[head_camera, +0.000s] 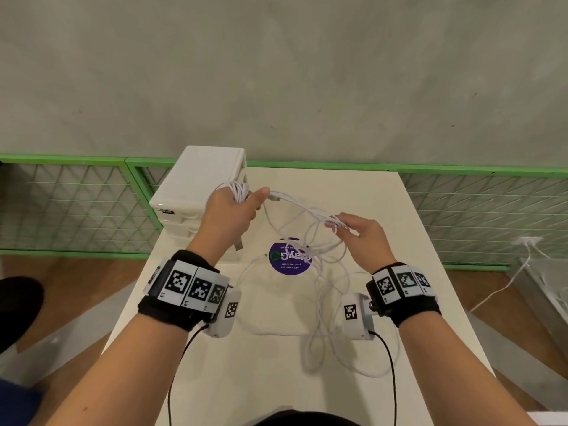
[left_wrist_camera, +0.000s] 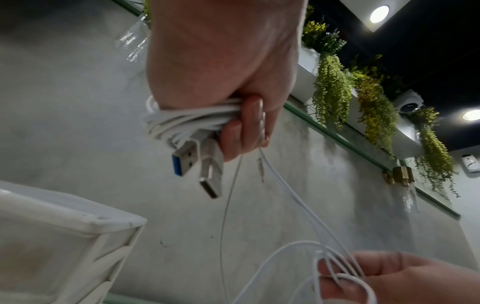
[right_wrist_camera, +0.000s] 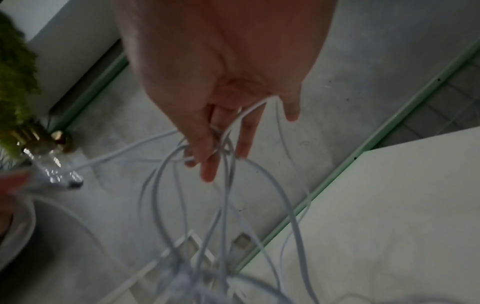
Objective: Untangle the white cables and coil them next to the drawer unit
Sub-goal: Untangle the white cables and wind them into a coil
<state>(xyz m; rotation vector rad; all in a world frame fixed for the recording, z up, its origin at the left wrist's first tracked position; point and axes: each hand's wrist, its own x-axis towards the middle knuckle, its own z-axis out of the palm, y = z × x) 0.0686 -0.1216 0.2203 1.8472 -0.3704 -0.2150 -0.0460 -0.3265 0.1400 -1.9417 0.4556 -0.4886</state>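
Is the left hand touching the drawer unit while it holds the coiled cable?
Apart. In the left wrist view the left hand grips the coiled cable in the air, and bare wall shows between it and the drawer unit below.

White cables (head_camera: 310,238): thin, tangled, part wound in a bundle (left_wrist_camera: 182,121) with two USB plugs (left_wrist_camera: 197,164) hanging out; loose loops trail onto the table. Drawer unit (head_camera: 196,192): white, far left.
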